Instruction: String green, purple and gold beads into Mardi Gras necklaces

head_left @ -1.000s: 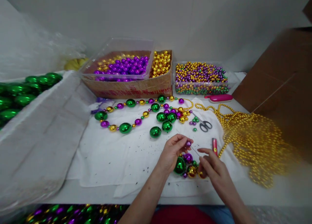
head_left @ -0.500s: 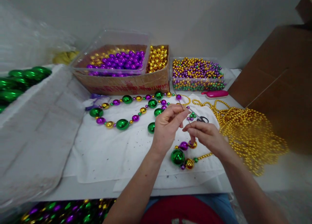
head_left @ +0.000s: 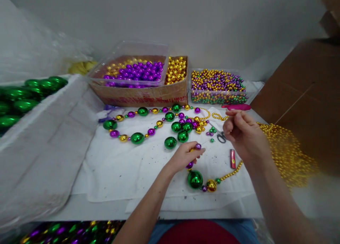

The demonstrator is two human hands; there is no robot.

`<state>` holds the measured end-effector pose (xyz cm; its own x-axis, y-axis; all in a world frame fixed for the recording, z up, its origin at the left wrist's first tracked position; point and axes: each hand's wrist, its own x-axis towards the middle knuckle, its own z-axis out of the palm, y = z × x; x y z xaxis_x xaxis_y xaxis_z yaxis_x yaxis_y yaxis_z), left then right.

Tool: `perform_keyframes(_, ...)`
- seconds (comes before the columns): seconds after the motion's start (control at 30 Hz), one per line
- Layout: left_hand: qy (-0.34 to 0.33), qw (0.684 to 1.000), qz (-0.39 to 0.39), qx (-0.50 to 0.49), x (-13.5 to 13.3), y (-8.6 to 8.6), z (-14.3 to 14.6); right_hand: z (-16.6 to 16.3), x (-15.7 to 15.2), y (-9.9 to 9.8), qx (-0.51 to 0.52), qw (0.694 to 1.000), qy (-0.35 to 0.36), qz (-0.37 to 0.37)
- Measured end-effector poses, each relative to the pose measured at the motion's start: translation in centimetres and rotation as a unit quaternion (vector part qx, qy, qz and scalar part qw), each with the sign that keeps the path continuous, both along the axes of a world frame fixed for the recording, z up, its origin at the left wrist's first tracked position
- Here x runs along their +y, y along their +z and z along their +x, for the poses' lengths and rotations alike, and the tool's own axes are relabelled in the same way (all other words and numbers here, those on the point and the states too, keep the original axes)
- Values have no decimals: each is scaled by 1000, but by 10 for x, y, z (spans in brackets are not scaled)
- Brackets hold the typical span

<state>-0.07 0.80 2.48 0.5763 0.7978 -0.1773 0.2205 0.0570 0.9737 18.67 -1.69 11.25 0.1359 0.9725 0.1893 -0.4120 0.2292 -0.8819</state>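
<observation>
My left hand (head_left: 186, 156) pinches the beaded strand near its end, where a small purple bead (head_left: 198, 146) sits at the fingertips. Below it the strand hangs onto the white cloth with a large green bead (head_left: 195, 179), a gold bead (head_left: 211, 185) and a chain of small gold beads (head_left: 230, 174). From the purple bead a thin thread (head_left: 205, 142) runs toward my right hand (head_left: 245, 134), raised to the right with fingers pinched together. Black-handled scissors (head_left: 221, 137) lie beside that hand. Loose green beads (head_left: 170, 142) rest left of the hands.
A bead necklace (head_left: 137, 138) lies across the cloth. Behind stand a cardboard box (head_left: 138, 97) and a transparent bin of small beads (head_left: 219, 97). A red lighter (head_left: 233, 159), a pink tool (head_left: 236, 107) and piled gold chains (head_left: 292, 155) are to the right. A white container (head_left: 53, 141) borders the left.
My hands have drawn apart: the right moved up and right, the left moved down and now holds the strand at the purple bead. The lighter and loose beads are uncovered.
</observation>
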Motion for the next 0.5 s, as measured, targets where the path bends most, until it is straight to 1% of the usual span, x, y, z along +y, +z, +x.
perform_keyframes(0.07, 1, 999, -35, 35, 1, -7, -12, 11, 2, -16, 39, 998, -45, -2)
perform_keyframes(0.13, -2, 997, -72, 35, 0, -14, -20, 17, 2, -29, 65, 996, -64, -17)
perform_keyframes(0.23, -24, 993, -114, -18, -4, -24, -25, 15, 0, -40, 70, 996, -32, -50)
perform_keyframes(0.33, -46, 989, -130, -51, -8, -28, -24, 8, 1, -39, 63, 997, -11, -52)
perform_keyframes(0.5, -5, 985, -154, -77, -12, -31, -27, 15, 2, -28, 83, 995, -33, -32)
